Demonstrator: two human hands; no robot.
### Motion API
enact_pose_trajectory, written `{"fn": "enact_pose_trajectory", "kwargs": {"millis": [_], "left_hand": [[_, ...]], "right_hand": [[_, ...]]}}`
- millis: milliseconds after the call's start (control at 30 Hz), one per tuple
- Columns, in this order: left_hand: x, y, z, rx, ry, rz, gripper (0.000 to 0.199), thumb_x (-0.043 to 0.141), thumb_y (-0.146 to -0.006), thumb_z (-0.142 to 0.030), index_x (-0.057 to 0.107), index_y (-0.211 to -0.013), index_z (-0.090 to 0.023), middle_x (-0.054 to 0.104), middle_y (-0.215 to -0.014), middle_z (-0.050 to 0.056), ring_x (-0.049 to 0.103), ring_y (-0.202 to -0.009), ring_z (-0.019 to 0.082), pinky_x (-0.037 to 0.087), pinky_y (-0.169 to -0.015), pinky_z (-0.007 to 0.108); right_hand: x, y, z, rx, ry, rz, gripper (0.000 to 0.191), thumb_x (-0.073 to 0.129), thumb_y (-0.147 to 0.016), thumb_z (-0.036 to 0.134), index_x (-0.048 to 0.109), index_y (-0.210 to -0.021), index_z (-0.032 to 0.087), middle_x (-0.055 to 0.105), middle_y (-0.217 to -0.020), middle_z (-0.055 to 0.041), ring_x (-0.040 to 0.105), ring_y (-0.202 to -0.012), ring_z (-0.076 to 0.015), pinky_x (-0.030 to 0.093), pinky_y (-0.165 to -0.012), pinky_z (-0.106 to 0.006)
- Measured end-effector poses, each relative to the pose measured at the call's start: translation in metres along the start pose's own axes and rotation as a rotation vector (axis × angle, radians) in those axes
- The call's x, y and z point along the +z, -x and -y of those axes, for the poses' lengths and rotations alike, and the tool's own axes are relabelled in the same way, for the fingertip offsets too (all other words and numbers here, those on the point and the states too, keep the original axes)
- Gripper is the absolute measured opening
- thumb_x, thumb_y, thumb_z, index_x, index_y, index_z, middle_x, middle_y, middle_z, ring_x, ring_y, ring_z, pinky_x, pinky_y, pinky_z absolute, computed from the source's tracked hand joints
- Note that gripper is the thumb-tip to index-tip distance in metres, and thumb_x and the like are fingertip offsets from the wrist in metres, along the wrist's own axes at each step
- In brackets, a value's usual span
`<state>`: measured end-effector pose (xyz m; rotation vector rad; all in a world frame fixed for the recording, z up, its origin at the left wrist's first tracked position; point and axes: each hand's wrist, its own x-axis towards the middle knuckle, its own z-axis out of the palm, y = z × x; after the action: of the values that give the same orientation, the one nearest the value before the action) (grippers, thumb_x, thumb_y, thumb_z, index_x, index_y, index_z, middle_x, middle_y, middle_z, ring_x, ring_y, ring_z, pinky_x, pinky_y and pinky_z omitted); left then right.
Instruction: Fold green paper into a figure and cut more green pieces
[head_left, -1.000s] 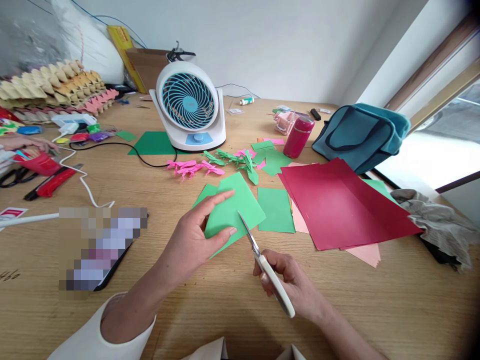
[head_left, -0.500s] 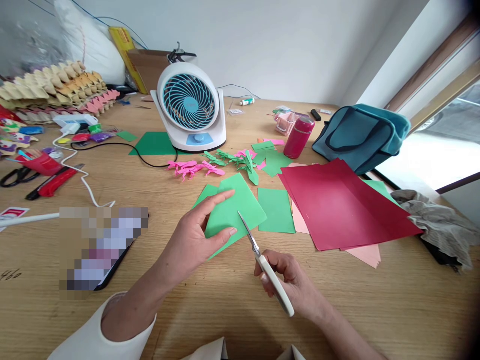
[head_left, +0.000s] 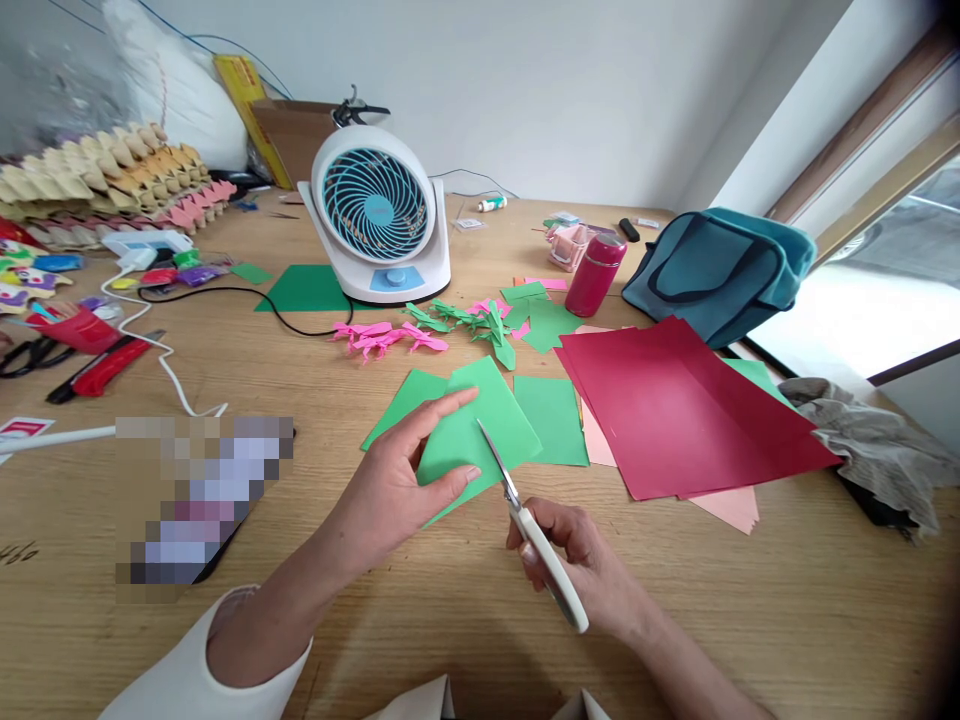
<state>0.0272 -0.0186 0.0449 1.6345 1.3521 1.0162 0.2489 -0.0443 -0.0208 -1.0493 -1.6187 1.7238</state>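
Observation:
Between the thumb and fingers of my left hand (head_left: 405, 455) is a light green sheet of paper (head_left: 495, 415), held tilted above the table. My right hand (head_left: 574, 560) grips white-handled scissors (head_left: 551, 570), whose blades look nearly closed and lie across the front of the green sheet. Whether the blades touch the paper I cannot tell. Another green sheet (head_left: 401, 400) rests on the table behind my left hand, and a green square (head_left: 551, 420) lies to the right. Beyond the held sheet are pink paper cutouts (head_left: 382, 340) and green paper cutouts (head_left: 491, 325).
Large dark red sheets (head_left: 690, 410) cover the right side, over pink paper. Behind stand a white fan (head_left: 379, 210), a red bottle (head_left: 596, 275) and a teal bag (head_left: 720, 275). A blurred phone (head_left: 214, 510) lies left, near a white cable (head_left: 169, 350) and a red cutter (head_left: 112, 365).
The held green sheet has shifted slightly right and down with my left hand, away from the green sheet behind it, which now shows more. The scissors have barely moved.

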Motion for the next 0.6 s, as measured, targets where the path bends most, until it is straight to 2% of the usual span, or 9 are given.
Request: {"fn": "enact_pose_trajectory", "kwargs": {"millis": [133, 233, 367, 467, 533, 600], "left_hand": [[-0.0003, -0.0007, 0.0003, -0.008, 0.012, 0.0, 0.063, 0.07, -0.079, -0.024, 0.053, -0.14, -0.024, 0.06, -0.137, 0.009, 0.056, -0.125, 0.031, 0.046, -0.104, 0.043], [0.0002, -0.0002, -0.0004, -0.032, 0.036, -0.004, 0.063, 0.071, -0.078, -0.024, 0.054, -0.139, -0.024, 0.062, -0.132, 0.009, 0.058, -0.122, 0.031, 0.051, -0.097, 0.041], [0.0015, 0.0008, -0.0004, -0.072, 0.135, 0.005, 0.072, 0.071, -0.079, -0.026, 0.044, -0.146, -0.028, 0.06, -0.133, 0.01, 0.067, -0.101, 0.023, 0.057, -0.079, 0.031], [0.0022, 0.0, 0.0013, -0.091, 0.205, -0.061, 0.076, 0.073, -0.078, -0.028, 0.037, -0.146, -0.03, 0.057, -0.133, 0.011, 0.069, -0.081, 0.016, 0.055, -0.064, 0.025], [0.0021, -0.0017, 0.0037, -0.094, 0.229, -0.115, 0.067, 0.073, -0.079, -0.031, 0.041, -0.138, -0.027, 0.061, -0.123, 0.009, 0.067, -0.074, 0.014, 0.053, -0.059, 0.023], [0.0015, -0.0037, 0.007, -0.093, 0.242, -0.152, 0.055, 0.071, -0.081, -0.033, 0.045, -0.129, -0.024, 0.067, -0.103, 0.004, 0.065, -0.071, 0.013, 0.051, -0.058, 0.022]], "right_hand": [[0.0003, -0.0006, -0.0007, -0.01, 0.015, -0.001, 0.041, 0.059, -0.089, 0.056, 0.057, -0.077, 0.017, 0.049, -0.058, 0.0034, 0.041, -0.054, -0.0103, 0.031, -0.052, -0.024], [0.0007, -0.0014, -0.0007, -0.01, 0.021, -0.002, 0.041, 0.06, -0.089, 0.056, 0.056, -0.075, 0.017, 0.049, -0.058, 0.0034, 0.04, -0.054, -0.01, 0.029, -0.051, -0.024], [0.001, -0.0023, -0.0001, -0.027, 0.014, -0.014, 0.041, 0.06, -0.089, 0.056, 0.056, -0.075, 0.017, 0.049, -0.059, 0.0032, 0.04, -0.054, -0.0098, 0.03, -0.051, -0.024], [0.0014, -0.0026, 0.0014, -0.034, 0.004, -0.028, 0.041, 0.06, -0.088, 0.056, 0.055, -0.074, 0.017, 0.049, -0.059, 0.0032, 0.041, -0.054, -0.01, 0.031, -0.052, -0.024], [0.0017, -0.0026, 0.0028, -0.03, 0.008, -0.032, 0.04, 0.06, -0.088, 0.054, 0.055, -0.074, 0.017, 0.049, -0.06, 0.003, 0.041, -0.054, -0.01, 0.03, -0.052, -0.024], [0.002, -0.0027, 0.004, -0.019, 0.026, -0.037, 0.038, 0.061, -0.088, 0.052, 0.056, -0.074, 0.017, 0.049, -0.06, 0.0029, 0.04, -0.054, -0.01, 0.03, -0.052, -0.024]]}}
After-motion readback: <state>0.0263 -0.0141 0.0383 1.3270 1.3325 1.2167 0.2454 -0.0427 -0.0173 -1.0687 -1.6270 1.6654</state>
